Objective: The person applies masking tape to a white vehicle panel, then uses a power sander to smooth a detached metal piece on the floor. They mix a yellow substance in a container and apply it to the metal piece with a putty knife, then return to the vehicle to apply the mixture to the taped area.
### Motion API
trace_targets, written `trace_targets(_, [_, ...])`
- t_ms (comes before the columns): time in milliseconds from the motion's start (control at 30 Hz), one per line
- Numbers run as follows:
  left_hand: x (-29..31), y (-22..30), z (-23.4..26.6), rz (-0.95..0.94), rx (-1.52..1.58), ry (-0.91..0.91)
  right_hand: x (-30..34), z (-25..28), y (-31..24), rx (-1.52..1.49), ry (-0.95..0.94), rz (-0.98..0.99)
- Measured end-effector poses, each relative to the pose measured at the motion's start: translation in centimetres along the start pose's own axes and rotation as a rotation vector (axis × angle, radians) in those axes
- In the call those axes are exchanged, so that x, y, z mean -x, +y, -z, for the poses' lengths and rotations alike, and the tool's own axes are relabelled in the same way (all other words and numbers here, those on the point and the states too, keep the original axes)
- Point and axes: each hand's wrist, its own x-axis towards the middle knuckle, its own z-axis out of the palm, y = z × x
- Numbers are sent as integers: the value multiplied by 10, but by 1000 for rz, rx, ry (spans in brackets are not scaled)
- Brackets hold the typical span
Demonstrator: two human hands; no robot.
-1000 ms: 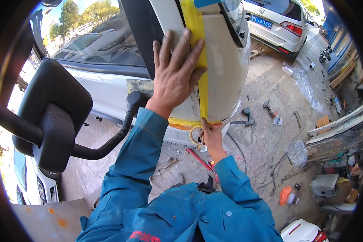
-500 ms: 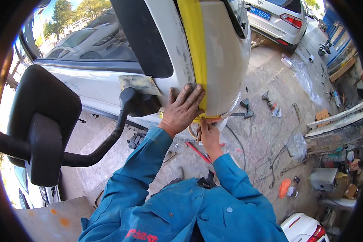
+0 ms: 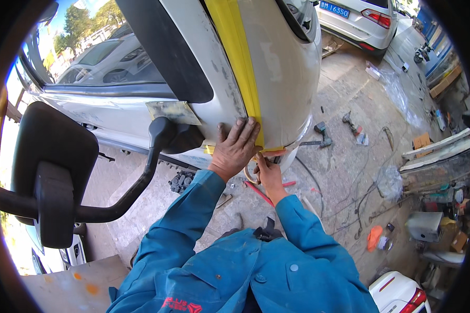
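A wide strip of yellow masking tape [image 3: 240,68] runs down the corner of a white vehicle's body [image 3: 279,78], with dull, sanded-looking patches beside it. My left hand [image 3: 235,151] lies flat on the panel and the strip's lower part, fingers stretched out. Just below and to the right, my right hand [image 3: 270,175] is closed on a roll of tape [image 3: 247,173]. Only part of the roll's pale ring shows; fingers hide the rest. Yellow tape also crosses the panel's lower edge near my fingertips.
A black side mirror [image 3: 57,172] on a bent arm juts out at left. A speckled thin sheet [image 3: 173,112] rests against the body near its mount. Cordless tools [image 3: 322,134], cables and a red bar [image 3: 258,194] lie on the concrete. A white car [image 3: 357,23] stands behind.
The view has shifted slightly, so the vehicle and mirror sit a little differently in it. My left hand stays pressed on the tape, and my right hand stays at the roll.
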Motion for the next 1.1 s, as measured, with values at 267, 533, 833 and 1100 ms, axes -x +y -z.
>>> trace_targets(267, [31,15,-33,35,104,17,7,-1,-19,-65,-2,-114])
trace_targets(533, [25,22,-25,30,58,24,91,-44,39,281,-482,-482])
trace_targets(833, [11,-51,89,353,-94,193,66,188,121,533,198,-205])
trace_targets(1100, [-40,-75,110,501,-101,148,180,285,173,473,598,-417])
